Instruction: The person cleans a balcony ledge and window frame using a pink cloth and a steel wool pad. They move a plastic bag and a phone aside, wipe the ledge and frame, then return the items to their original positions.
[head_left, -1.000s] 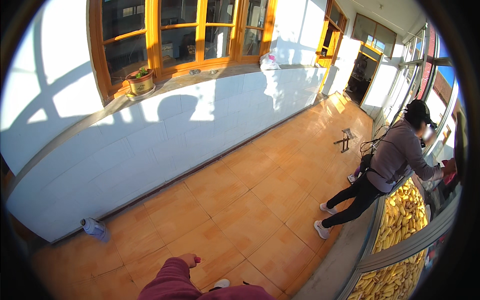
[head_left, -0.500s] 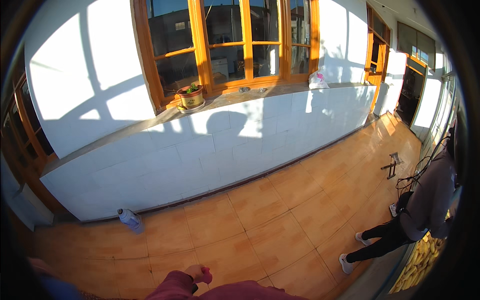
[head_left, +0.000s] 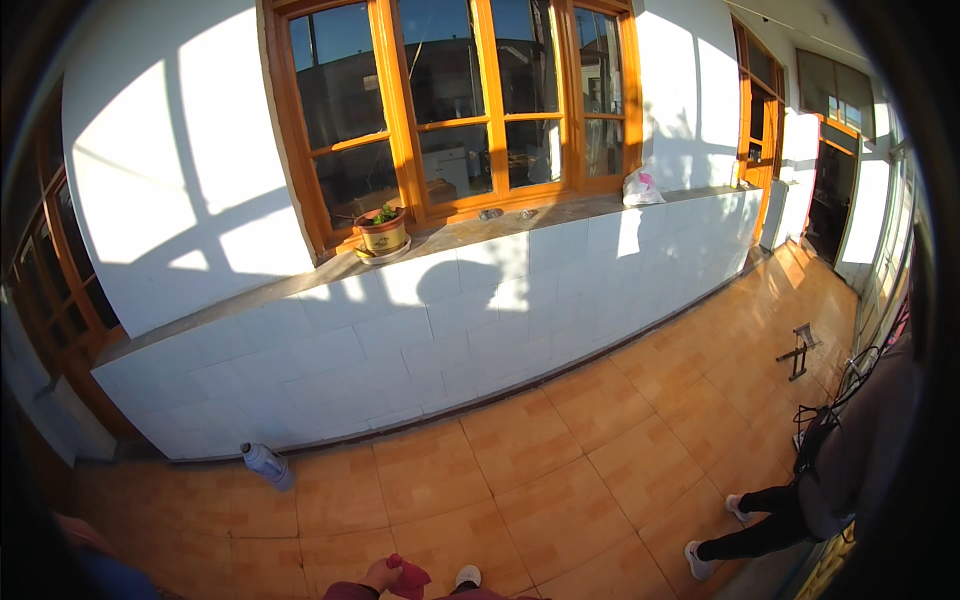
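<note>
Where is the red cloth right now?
In the head view, the red cloth is at the lower edge, left of centre, in the left hand, beside a white shoe.

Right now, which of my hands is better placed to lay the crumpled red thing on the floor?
Probably your left hand: it holds the crumpled red thing above the tiled floor. Your right hand is out of view.

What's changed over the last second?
The view swung left, leaving the co-worker at the right rim and the corn nearly out of view. The left hand is now nearer the lower edge, with more of the red cloth it holds showing; nothing was visibly let go. The blue flask, potted plant and small stool stayed put.
</note>
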